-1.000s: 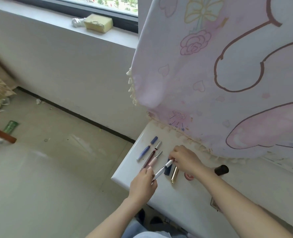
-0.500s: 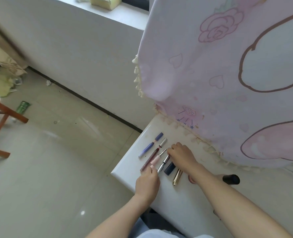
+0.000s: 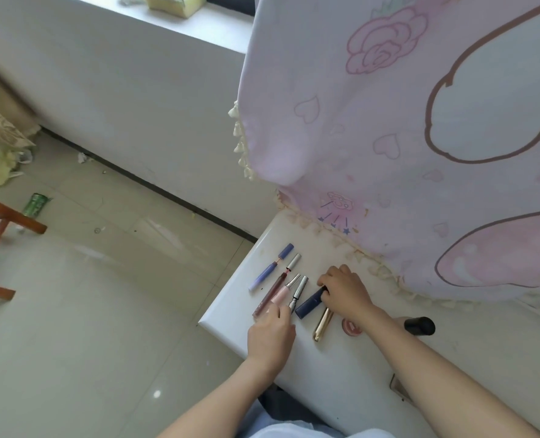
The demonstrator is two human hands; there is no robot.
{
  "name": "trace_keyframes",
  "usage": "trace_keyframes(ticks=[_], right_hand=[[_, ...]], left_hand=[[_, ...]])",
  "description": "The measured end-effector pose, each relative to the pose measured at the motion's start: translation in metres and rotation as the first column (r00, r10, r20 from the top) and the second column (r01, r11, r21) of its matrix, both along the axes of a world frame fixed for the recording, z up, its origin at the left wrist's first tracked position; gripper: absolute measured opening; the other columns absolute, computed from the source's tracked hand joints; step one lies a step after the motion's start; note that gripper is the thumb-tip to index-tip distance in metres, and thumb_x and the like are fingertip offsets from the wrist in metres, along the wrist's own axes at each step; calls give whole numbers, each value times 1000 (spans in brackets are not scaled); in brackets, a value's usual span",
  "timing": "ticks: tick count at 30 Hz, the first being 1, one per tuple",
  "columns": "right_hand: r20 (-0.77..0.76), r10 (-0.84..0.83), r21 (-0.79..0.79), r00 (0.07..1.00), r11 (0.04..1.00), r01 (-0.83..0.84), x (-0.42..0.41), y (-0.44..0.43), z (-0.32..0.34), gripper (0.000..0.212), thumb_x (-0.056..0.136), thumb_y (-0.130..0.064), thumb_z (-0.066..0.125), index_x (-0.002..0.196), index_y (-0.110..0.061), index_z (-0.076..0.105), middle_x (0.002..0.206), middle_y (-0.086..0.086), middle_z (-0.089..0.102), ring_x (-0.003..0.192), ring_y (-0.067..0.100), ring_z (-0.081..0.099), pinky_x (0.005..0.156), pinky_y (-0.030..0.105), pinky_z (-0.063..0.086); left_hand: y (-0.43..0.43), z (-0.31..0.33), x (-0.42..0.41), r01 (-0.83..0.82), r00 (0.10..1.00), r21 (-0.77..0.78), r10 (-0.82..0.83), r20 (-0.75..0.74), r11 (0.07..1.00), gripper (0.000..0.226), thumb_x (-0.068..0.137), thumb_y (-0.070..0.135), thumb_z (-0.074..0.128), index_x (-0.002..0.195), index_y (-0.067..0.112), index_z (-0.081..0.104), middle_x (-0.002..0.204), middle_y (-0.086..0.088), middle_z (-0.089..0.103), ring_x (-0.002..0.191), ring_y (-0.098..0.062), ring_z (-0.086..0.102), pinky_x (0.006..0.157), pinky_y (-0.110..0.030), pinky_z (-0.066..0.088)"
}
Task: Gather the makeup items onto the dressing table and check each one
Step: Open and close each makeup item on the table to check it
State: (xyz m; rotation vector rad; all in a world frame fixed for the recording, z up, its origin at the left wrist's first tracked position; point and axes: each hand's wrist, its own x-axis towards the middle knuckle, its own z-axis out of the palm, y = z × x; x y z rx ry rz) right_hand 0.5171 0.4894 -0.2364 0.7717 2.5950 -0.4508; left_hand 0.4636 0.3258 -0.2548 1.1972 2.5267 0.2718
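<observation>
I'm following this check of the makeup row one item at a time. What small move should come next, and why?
Probably lift the dark blue tube with the right hand and look it over: that hand grips its upper end, while the silver tube beside it lies flat on the table, the left hand at its lower end.

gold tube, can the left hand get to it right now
Probably yes: the gold tube lies uncovered on the table just right of the left hand, nothing between them; the right hand grips the navy tube beside it.
</observation>
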Motion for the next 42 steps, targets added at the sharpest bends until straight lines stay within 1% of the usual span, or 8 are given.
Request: trace_keyframes(ticks=[10, 16, 21, 24, 27, 32, 38, 42], right_hand=[[70, 199, 89, 977, 975, -205, 7, -7, 22, 28, 87, -16, 49, 114, -13, 57, 121, 6, 52, 115, 25, 41, 85, 33, 33], [-187, -244, -393, 952, 906, 156, 31, -13, 86, 11, 80, -16, 60, 91, -17, 61, 79, -5, 57, 70, 9, 50, 61, 19, 38], [-295, -456, -567, 840, 791, 231, 49, -21, 124, 11, 74, -19, 67, 74, -29, 63, 74, -8, 59, 68, 7, 52, 66, 21, 41], [-336, -548, -643, 766, 728, 238, 54, -30, 141, 13, 77, -11, 67, 76, -24, 66, 73, -3, 63, 66, 6, 56, 66, 18, 45], [-357, -583, -687, 730, 693, 218, 56, -36, 156, 17, 79, -6, 66, 76, -23, 67, 68, -5, 64, 58, 0, 56, 60, 10, 45], [-344, -560, -677, 753, 704, 214, 58, -42, 166, 18, 79, -8, 67, 77, -26, 66, 68, -7, 66, 60, -2, 59, 61, 10, 48], [-339, -535, -633, 774, 738, 232, 55, -45, 167, 16, 79, -9, 67, 77, -25, 66, 75, -1, 65, 64, 2, 59, 57, 6, 45], [-391, -647, -639, 655, 703, 314, 74, -21, 180, 18, 80, -8, 67, 75, -25, 70, 74, -1, 71, 70, 11, 64, 68, 21, 50]], left_hand=[[3, 25, -7, 118, 987, 133, -101, -123, 984, 37, 34, 26, 89, 61, 20, 65, 66, 8, 65, 48, -10, 57, 33, -17, 33], [4, 51, -21, 198, 980, 283, -188, -62, 939, 42, 51, 39, 86, 85, 22, 69, 81, 7, 69, 71, -11, 65, 53, -15, 48], [6, 79, -26, 195, 971, 516, -238, 18, 834, 24, 63, 32, 69, 85, 25, 62, 66, 11, 62, 72, -7, 47, 53, -7, 29], [4, 98, -25, 199, 961, 577, -272, 43, 792, 21, 66, 30, 67, 85, 20, 67, 66, 8, 64, 72, -8, 46, 52, -8, 34], [1, 109, -29, 167, 944, 543, -292, 151, 823, 21, 82, 25, 66, 99, 14, 66, 78, 2, 61, 71, -4, 44, 68, -20, 40], [-2, 117, -33, 83, 896, 505, -287, 340, 859, 20, 80, 18, 69, 97, 9, 67, 67, 16, 46, 64, -1, 44, 69, -20, 35], [-9, 122, -38, 105, 887, 449, -288, 361, 887, 23, 80, 21, 69, 101, 10, 66, 69, 12, 49, 73, -14, 45, 75, -33, 43], [-32, 109, -61, -61, 887, 408, -139, 441, 911, 10, 75, 12, 73, 81, 20, 69, 59, 14, 56, 60, -5, 47, 66, -25, 40]])
